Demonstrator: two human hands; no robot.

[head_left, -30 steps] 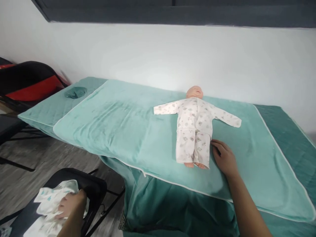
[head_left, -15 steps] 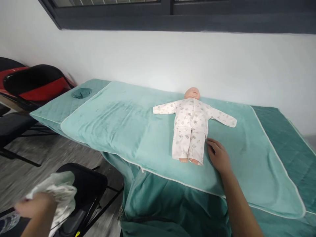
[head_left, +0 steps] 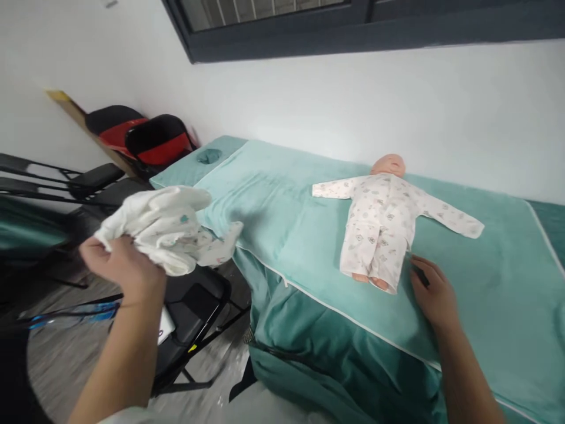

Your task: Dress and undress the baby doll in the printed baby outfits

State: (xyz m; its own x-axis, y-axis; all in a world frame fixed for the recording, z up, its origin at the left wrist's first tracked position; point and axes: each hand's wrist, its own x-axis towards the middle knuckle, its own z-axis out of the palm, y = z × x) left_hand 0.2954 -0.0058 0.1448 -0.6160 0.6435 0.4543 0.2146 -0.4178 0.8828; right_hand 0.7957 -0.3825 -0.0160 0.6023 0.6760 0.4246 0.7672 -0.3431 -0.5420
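A baby doll [head_left: 383,221] in white printed pyjamas lies on its back on a teal towel [head_left: 282,218] spread over a padded table, head toward the wall. My right hand [head_left: 432,294] rests flat on the towel just right of the doll's feet, fingers spread. My left hand [head_left: 119,265] is raised at the left, closed on a bundle of white printed baby clothes [head_left: 165,227] that hangs in the air above a black folding chair [head_left: 194,306].
Black and red folding chairs [head_left: 145,138] stand against the wall at the far left. More dark chairs [head_left: 75,182] sit nearer on the left. The table's face hole [head_left: 209,156] is at its far left end. A dark window frame [head_left: 353,29] runs above.
My left hand lifted the white clothes off the black chair and carried them up and right toward the table. The view swung left. My right hand stayed beside the doll's feet.
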